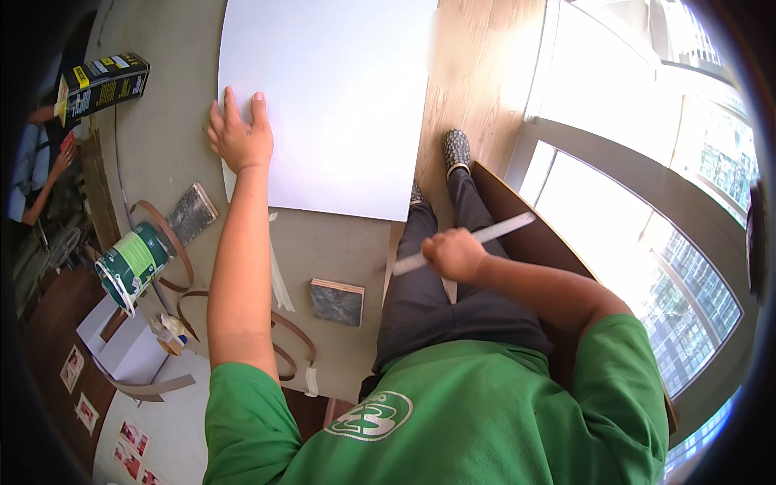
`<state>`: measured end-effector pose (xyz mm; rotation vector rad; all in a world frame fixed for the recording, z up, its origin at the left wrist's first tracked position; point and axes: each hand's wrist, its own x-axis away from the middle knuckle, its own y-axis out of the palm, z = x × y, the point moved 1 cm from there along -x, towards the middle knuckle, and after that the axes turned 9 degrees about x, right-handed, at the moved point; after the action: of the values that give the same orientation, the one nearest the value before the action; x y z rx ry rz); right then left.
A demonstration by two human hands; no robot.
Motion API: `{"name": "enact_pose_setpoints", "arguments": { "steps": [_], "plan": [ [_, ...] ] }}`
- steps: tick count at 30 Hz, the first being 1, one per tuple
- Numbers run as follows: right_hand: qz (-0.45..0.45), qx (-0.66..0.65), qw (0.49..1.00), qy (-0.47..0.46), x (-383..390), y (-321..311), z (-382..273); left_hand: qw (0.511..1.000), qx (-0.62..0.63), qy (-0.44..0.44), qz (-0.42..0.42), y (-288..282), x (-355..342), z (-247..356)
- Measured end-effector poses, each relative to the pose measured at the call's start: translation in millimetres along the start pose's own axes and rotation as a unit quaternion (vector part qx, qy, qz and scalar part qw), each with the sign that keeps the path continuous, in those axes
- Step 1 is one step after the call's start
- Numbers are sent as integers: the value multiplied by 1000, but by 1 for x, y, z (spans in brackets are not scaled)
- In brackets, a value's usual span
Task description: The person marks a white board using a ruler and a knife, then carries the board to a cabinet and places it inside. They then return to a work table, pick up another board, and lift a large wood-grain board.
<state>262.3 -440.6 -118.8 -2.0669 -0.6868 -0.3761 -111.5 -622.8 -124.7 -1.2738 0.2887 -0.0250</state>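
Panel (331,105) lies on worktable (174,137), left hand (242,139) at its left edge; right hand (454,255), with flat strip (505,228), is off the worktable's right side, above the thighs (414,307). Block (338,303) sits nearer the body than the panel; second block (194,214) farther left, between panel and bucket (133,263). Tin (105,85) stands left of panel, window (590,186) right.

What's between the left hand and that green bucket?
A dark block and a curved brown strip lie between the left hand and green bucket, in the head view.

The sheet (331,105) is plain white, the strip (507,226) whitish, the worktop (166,153) grey, the shirt (493,404) green, the shoe (457,149) black-and-white speckled.
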Motion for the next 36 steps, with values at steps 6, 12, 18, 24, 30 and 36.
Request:
{"name": "enact_pose_setpoints", "arguments": {
  "steps": [6,12,18,24,30,36],
  "plan": [
    [40,-234,971,42,21,-16,18,990,14,142,-10,-8,6,8],
    [225,-329,865,305,10,-66,79,900,113,359,-220,-21,108,111],
    [246,-305,857,335,8,-83,100,872,96,360,-318,-51,180,109],
    [190,-276,868,367,8,-54,116,884,132,318,-317,-56,178,114],
    [141,-529,750,372,8,-79,103,911,140,257,-291,-25,122,151],
    [170,-495,764,378,13,-82,115,926,150,295,-184,29,36,197]
  ]
}}
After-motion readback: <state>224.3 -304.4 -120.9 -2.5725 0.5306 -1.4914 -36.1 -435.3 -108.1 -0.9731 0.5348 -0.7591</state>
